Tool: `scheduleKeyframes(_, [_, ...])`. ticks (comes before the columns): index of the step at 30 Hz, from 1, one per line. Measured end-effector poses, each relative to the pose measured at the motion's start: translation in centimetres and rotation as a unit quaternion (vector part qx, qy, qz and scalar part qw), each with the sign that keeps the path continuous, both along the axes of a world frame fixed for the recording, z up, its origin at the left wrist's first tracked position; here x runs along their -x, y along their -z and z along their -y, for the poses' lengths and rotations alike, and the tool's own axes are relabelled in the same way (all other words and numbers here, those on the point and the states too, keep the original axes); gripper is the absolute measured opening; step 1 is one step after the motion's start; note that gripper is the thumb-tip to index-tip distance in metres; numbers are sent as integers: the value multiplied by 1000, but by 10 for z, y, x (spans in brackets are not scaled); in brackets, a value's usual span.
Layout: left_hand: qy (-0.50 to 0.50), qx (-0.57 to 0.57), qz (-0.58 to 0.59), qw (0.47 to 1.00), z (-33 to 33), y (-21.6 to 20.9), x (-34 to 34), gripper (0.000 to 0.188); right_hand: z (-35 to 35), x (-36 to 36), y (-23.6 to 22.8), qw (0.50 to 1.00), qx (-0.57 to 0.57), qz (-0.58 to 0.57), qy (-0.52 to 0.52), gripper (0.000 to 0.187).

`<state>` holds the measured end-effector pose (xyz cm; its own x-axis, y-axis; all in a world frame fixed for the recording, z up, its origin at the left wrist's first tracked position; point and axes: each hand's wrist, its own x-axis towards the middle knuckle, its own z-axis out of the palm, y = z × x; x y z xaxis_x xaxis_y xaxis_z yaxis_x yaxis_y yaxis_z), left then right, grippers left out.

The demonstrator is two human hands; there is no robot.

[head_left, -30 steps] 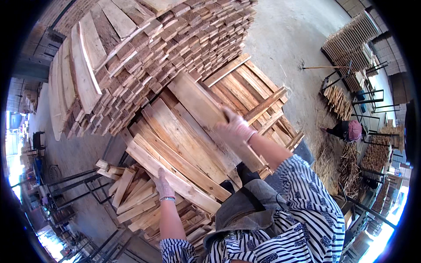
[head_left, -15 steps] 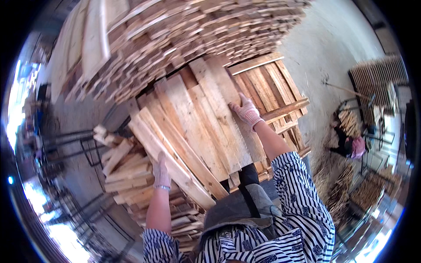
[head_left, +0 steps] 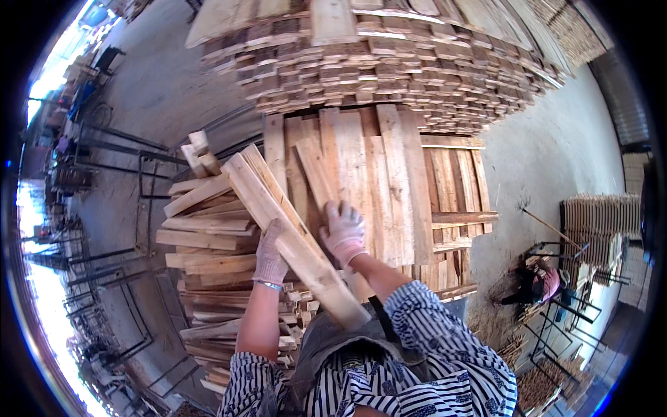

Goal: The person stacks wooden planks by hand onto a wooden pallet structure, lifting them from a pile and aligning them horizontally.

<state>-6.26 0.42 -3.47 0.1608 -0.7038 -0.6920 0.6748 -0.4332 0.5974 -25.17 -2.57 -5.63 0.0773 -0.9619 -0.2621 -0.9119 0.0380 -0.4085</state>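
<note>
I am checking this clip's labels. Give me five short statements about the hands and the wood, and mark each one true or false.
1. Both hands wear light work gloves. True.
2. The left hand rests on a long pale plank that runs diagonally. True.
3. The right hand holds a broom. False: it lies on the flat boards, next to that plank.
4. The big stack of wood lies behind the person. False: it rises ahead, beyond the boards.
5. The person wears a plain red shirt. False: the striped sleeve is dark and white.

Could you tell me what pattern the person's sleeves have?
The sleeves are dark-and-white striped, clearest in the head view.
</note>
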Motion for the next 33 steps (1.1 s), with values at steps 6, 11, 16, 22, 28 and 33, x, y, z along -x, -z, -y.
scheduleKeyframes(6, [-61, 69, 46, 995, 8, -64, 18, 67, 9, 48, -74, 966, 2, 258, -17, 71])
scheduleKeyframes(11, [-109, 146, 62, 981, 15, -149, 54, 52, -2, 44, -194, 939, 77, 298, -155, 80])
scheduleKeyframes(16, [-44, 289, 158, 943, 16, -162, 72, 63, 4, 43, -176, 932, 210, 221, -197, 120])
scheduleKeyframes(22, [305, 377, 476, 733, 15, -174, 37, 71, 7, 68, -149, 888, 247, 334, -197, 124])
scheduleKeyframes(28, [457, 148, 5, 877, 42, -111, 33, 81, 17, 69, -72, 899, 143, 360, -206, 117])
scheduleKeyframes(33, [545, 269, 225, 762, 60, -105, 58, 68, 33, 78, -71, 881, 42, 456, -121, 112])
